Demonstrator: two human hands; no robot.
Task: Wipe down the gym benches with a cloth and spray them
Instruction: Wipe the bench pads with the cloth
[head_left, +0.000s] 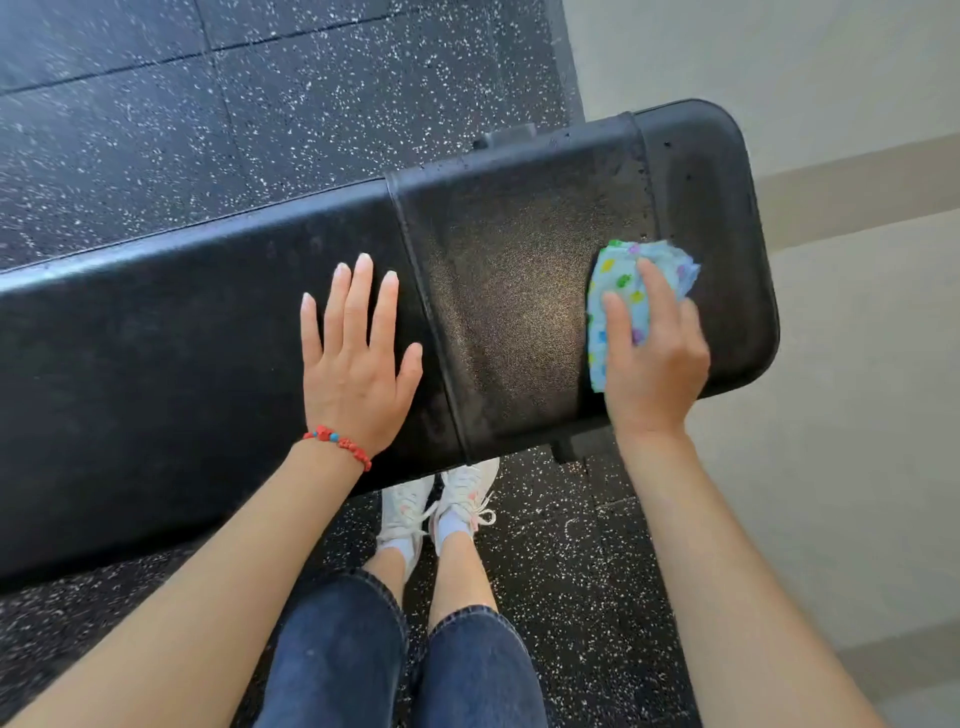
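A long black padded gym bench (208, 322) runs across the view from the left edge to its rounded right end. A seam splits the pad near the middle. My left hand (358, 358) lies flat on the pad just left of that seam, fingers spread, holding nothing. My right hand (654, 353) presses a light blue cloth with coloured dots (618, 286) onto the right section of the pad, close to the bench's end. The pad under and left of the cloth looks damp and shiny. No spray bottle is in view.
Black speckled rubber floor tiles (156, 130) surround the bench. A pale wall with a beige baseboard (857, 182) stands right beside the bench's right end. My legs in dark jeans and white sneakers (441, 509) stand against the bench's near side.
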